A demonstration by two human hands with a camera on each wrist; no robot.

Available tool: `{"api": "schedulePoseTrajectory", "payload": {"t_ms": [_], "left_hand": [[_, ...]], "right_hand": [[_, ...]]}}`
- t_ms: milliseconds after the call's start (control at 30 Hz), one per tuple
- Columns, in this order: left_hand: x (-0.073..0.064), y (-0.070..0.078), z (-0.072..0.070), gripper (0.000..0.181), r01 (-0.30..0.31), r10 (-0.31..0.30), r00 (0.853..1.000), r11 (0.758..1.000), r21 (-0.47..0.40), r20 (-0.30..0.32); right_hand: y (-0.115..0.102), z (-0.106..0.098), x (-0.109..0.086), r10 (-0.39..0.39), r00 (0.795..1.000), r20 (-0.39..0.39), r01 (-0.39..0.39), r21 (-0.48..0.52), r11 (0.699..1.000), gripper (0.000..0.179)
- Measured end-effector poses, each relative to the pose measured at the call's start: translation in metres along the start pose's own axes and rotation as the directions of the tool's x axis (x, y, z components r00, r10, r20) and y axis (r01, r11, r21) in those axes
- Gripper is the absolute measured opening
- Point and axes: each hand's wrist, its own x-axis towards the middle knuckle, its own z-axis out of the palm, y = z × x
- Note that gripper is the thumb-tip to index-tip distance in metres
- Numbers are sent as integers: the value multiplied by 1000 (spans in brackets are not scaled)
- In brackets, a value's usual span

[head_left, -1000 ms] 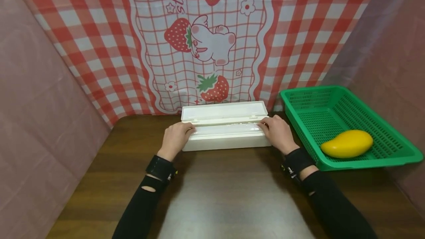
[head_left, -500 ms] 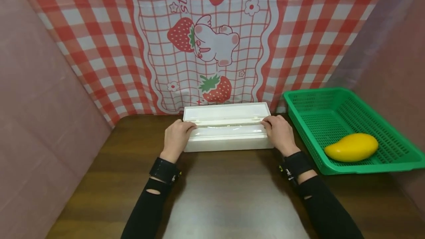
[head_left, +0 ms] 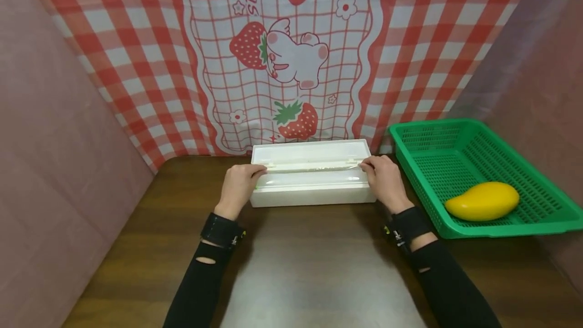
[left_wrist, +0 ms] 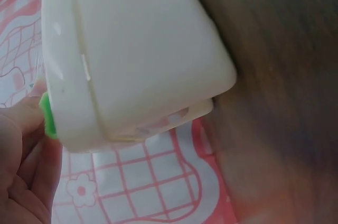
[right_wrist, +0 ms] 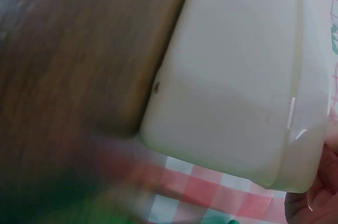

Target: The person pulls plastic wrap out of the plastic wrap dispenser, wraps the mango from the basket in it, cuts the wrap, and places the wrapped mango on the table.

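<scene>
Head view: clear, glossy film (head_left: 321,168) pinched between curled fingers of left hand (head_left: 239,186) and right hand (head_left: 386,181), raised slightly toward the open lid (head_left: 311,152) since a second ago; below, smooth white box (head_left: 314,197), long axis left-right, at the back of the wood-grained table (head_left: 291,267).

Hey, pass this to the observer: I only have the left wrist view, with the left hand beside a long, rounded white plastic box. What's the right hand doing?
Observer: The right hand pinches what looks like thin, clear plastic film near the right end of the white box.
Operator: Is the lid up or down?
Observer: The white rectangular lid is open, tipped back on the far side.
Operator: Anything to the right?
Observer: Yes, a yellow mango-shaped fruit in a green perforated plastic basket.
</scene>
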Motion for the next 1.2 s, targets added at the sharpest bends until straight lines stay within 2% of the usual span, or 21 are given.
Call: {"api": "schedulePoseTrajectory", "payload": {"t_ms": [200, 400, 800, 1200], "left_hand": [[2, 3, -6, 20, -16, 16, 1000, 999, 32, 4], [5, 5, -13, 22, 2, -1, 1000, 999, 43, -4], [9, 11, -24, 21, -50, 56, 995, 997, 66, -84], [12, 21, -42, 20, -48, 56, 988, 997, 57, -143]], "right_hand": [[-2, -4, 2, -29, 999, -39, 30, 24, 999, 17], [-4, -8, 5, -59, 996, -64, 61, 24, 998, 18], [-15, -25, 9, -100, 985, -140, 106, 34, 994, 15], [-25, -41, 15, -115, 973, -201, 126, 43, 991, 15]]}}
